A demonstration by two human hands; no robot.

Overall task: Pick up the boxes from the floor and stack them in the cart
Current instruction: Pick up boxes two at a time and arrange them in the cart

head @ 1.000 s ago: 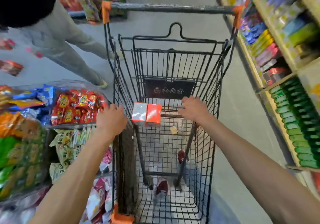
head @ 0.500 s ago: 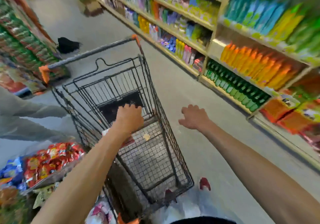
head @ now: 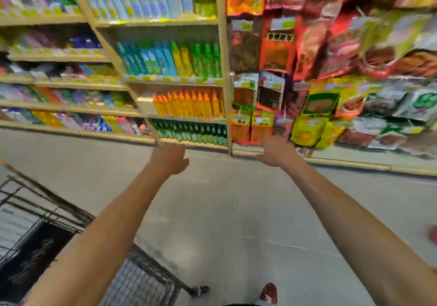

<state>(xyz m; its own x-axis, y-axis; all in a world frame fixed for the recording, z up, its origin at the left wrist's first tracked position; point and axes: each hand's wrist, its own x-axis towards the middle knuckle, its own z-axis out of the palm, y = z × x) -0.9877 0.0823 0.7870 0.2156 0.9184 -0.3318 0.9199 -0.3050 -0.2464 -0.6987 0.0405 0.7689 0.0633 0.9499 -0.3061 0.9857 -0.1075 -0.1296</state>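
The black wire cart [head: 35, 213] fills the lower left corner, partly behind my left forearm; its contents are hidden. My left hand [head: 170, 159] is stretched out over the grey floor, away from the cart, fingers relaxed and holding nothing. My right hand [head: 276, 151] reaches forward toward the base of the shelves, fingers loose and empty. No box on the floor is plainly visible; a blurred red thing [head: 433, 234] shows at the right edge.
Wooden shelves [head: 222, 69] with bottles and hanging snack bags run across the far side of the aisle. Bare grey floor [head: 224, 211] lies between me and the shelves. My red shoe [head: 269, 292] shows at the bottom, and a cart wheel [head: 201, 289] beside it.
My view has swung right, from the cart to the shelves. Both hands have left the cart, and the red boxes in it have gone out of sight.
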